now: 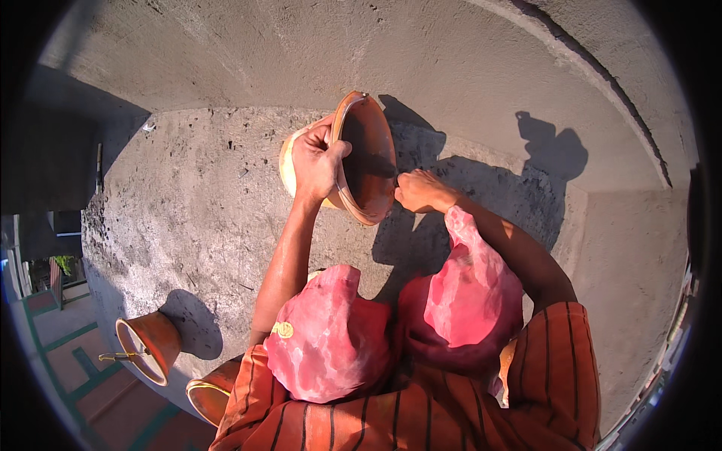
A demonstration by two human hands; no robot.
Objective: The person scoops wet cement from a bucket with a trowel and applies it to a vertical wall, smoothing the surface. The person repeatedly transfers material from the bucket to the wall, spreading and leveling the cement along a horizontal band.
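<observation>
An orange bucket is tipped on its side in front of me, its mouth turned to the right. My left hand is closed over the near-left part of its rim, thumb on the inner edge. Behind that hand a pale yellow rounded surface shows; I cannot tell whether it is the bucket's own outside. Inside, the bucket is dark and smeared. At the right edge of the mouth my right hand is closed, knuckles up. A dark shape reaches from it into the bucket, too shaded to name.
Two more orange buckets, one tipped and one partly hidden, sit at the lower left by the edge of the rough concrete floor. Beyond that edge lies a lower tiled area. Plastered walls rise ahead and right.
</observation>
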